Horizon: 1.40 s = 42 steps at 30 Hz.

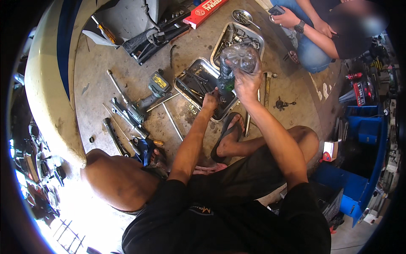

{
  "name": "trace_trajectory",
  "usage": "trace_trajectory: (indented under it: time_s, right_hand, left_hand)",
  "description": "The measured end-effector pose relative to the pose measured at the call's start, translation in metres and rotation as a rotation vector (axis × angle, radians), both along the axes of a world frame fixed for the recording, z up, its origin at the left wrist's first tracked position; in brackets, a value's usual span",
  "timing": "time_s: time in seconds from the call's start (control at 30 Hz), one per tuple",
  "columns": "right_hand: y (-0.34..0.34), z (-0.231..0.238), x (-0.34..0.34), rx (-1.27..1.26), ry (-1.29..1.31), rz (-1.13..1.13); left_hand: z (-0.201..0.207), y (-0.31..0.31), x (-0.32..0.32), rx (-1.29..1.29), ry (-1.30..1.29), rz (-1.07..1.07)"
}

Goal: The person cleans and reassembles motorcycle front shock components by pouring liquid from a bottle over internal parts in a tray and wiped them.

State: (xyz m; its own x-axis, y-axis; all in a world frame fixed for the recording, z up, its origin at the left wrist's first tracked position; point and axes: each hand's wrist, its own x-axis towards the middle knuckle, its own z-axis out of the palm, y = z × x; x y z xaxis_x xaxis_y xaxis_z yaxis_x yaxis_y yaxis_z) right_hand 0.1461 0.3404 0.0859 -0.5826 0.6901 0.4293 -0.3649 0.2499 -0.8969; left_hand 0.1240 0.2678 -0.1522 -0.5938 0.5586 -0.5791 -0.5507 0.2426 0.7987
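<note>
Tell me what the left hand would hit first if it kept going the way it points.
The left hand points down and away into the rectangular metal tray of dark tools. It would probably meet the dark tools in that tray first, though depth is hard to judge here.

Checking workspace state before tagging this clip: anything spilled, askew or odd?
Yes. Tools lie scattered loose on the concrete floor, among them a cordless drill and rods, beside dark oily stains near the metal tray. The right hand holds a clear plastic bottle tipped over the tray; the left hand reaches in.
</note>
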Motion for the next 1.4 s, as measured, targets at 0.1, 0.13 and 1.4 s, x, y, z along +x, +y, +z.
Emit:
trace_trajectory:
  time_s: [0.1,0.13,1.4]
  right_hand:
    - [0.010,-0.009,0.003,0.028,-0.053,-0.050]
    - [0.010,-0.012,-0.001,0.031,-0.050,-0.044]
    - [-0.026,-0.012,-0.020,-0.004,0.001,0.109]
  left_hand:
    - [0.009,0.005,0.005,0.241,-0.256,0.123]
    - [0.007,0.005,0.004,0.292,-0.330,0.188]
    - [-0.049,-0.030,-0.024,0.353,-0.287,0.169]
